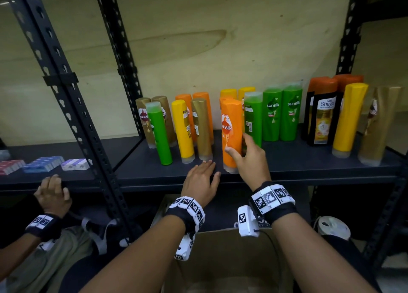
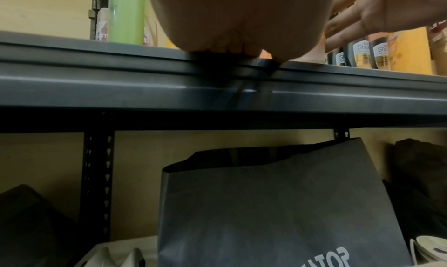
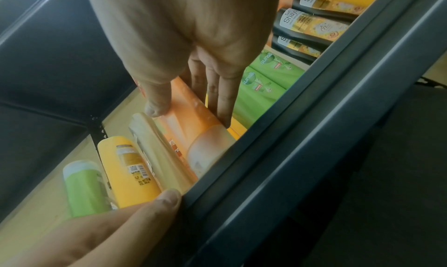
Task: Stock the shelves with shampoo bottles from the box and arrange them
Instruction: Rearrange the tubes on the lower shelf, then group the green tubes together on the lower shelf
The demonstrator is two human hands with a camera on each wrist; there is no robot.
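An orange Sunsilk bottle (image 1: 231,136) stands cap-down near the front of the dark shelf (image 1: 287,160). My right hand (image 1: 245,153) grips its lower part, thumb on the front and fingers behind; the right wrist view shows the same orange bottle (image 3: 193,122) between my right thumb and fingers. My left hand (image 1: 202,178) lies flat on the shelf's front edge, fingers straight, holding nothing. Green, yellow, gold and orange bottles stand in rows behind. An open cardboard box (image 1: 225,259) sits below my arms.
Black Shayla bottles (image 1: 322,116), a yellow bottle (image 1: 348,118) and a gold bottle (image 1: 375,127) stand at the right. Small boxes (image 1: 42,163) lie on the left shelf, where another person's hand (image 1: 53,193) rests. A dark bag (image 2: 278,204) stands under the shelf.
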